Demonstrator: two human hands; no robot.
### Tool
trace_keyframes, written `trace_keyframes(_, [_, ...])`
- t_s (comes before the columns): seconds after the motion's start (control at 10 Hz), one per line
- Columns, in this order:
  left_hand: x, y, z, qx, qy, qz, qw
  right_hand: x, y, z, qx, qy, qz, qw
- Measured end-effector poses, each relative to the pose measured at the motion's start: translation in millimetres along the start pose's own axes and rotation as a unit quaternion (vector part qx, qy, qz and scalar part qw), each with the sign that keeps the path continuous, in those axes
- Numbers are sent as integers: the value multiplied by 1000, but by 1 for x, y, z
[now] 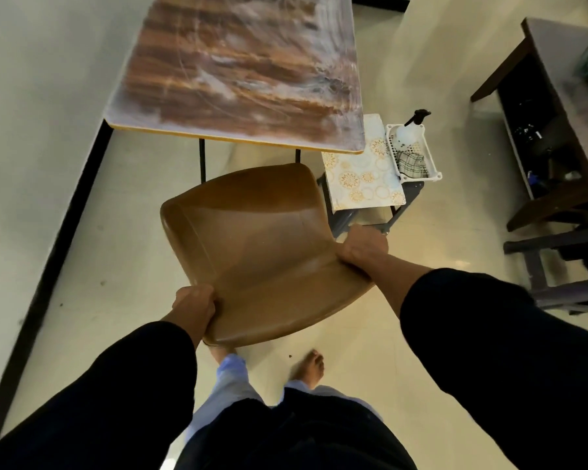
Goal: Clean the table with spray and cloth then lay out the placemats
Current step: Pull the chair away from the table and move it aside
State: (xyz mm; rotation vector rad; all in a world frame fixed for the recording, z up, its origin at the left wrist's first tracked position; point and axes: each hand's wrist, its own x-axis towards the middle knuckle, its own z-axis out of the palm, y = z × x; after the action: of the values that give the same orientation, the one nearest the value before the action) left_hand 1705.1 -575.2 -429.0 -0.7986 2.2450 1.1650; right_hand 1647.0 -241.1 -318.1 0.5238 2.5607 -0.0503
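A wooden table with a streaky brown top stands ahead, against the wall. In front of it is a brown chair. My left hand grips the near left edge of its backrest and my right hand grips the right edge. To the right of the table, patterned placemats lie on a low stool. Beside them a white basket holds a spray bottle and a checked cloth.
A white wall with a dark skirting runs along the left. A dark wooden shelf unit and a dark stool stand at the right. My bare feet are on the pale tiled floor behind the chair.
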Motion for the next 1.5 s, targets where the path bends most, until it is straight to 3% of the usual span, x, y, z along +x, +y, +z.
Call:
trace_keyframes(0.1, [32,-1,-33,22,23,-17,999,-2,-25,0,32,-6,33,999])
trace_keyframes(0.2, [66,21,-73,70,-6,-9,998,1,-64,-2,60,-18,67,996])
trace_keyframes(0.3, [81,47,-116,-84,54,-108,989,-1,-95,2,81,-29,85,993])
trace_keyframes(0.5, [104,75,-145,-44,15,-140,989,2,-129,4,106,-34,125,986])
trace_keyframes(0.7, [120,74,-158,14,-18,-114,993,1,-147,4,121,-41,151,980])
trace_keyframes(0.8, [130,64,-159,-10,-25,-91,995,-2,-153,4,114,-36,156,981])
trace_keyframes(1.2, [129,60,-182,82,-47,-94,991,-23,-178,26,119,-49,164,978])
trace_keyframes(1.4, [130,62,-186,142,-68,-116,981,-32,-182,33,120,-49,170,977])
trace_keyframes(1.5, [135,68,-186,227,-95,-80,966,-34,-184,29,104,-67,141,982])
